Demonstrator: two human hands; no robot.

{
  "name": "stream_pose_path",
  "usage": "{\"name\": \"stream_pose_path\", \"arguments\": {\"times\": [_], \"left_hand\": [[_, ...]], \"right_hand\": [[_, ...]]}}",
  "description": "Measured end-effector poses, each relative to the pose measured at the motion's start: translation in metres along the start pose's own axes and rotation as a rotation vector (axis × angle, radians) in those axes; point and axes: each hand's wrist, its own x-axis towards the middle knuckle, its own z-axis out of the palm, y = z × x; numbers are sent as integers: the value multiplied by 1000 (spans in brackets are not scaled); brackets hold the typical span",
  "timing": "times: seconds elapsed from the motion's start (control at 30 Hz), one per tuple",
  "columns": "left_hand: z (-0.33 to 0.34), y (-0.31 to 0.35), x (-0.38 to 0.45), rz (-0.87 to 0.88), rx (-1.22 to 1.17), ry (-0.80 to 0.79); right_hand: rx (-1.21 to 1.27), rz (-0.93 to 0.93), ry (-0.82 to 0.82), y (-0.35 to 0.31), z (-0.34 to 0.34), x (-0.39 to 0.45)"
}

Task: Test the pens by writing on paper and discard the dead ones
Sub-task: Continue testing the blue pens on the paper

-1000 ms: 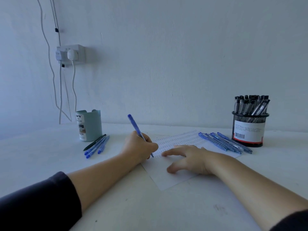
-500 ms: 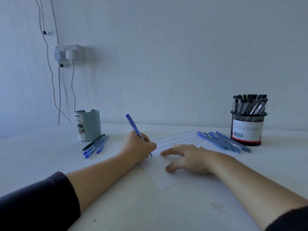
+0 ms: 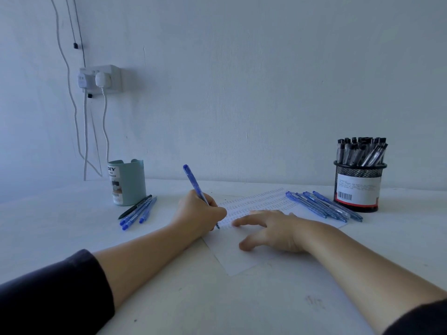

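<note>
- Head view: the blue pen [image 3: 195, 184] is pinched in the curled fingers of the left hand [image 3: 199, 212], its tip down on the sheet of paper [image 3: 238, 258] and its capped end tilted up and away toward the wall.
- Against the frames of a second and half a second ago, the pen keeps the same tilt and the tip sits at nearly the same spot at the near end of the written rows; no clear shift shows in either hand.
- The right hand [image 3: 273, 229] lies flat on the paper with fingers spread and relaxed, the forefinger pointing toward the pen tip, holding nothing.
- Rows of small blue marks cover the far half of the paper; the near half is bare.
- A row of blue pens [image 3: 323, 206] lies on the paper's far right corner, just beside the black mesh cup [image 3: 358, 187].
- The mesh cup stands upright, packed with clear pens with black caps [image 3: 361, 151].
- A second group, three blue pens and a black one [image 3: 137, 211], lies on the white table [image 3: 60, 226] against the foot of the teal desk organizer [image 3: 127, 182]; what the organizer holds cannot be seen.
- Behind stands a plain pale wall with a double socket [image 3: 100, 78], a white plug in it and cables hanging down.
</note>
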Motion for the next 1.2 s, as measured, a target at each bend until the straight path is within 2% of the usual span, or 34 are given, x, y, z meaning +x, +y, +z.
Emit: {"name": "stream_pose_path", "arguments": {"times": [1.2], "left_hand": [[1, 0, -2, 40, 18, -24]], "right_hand": [[4, -3, 14, 0, 1, 1]]}}
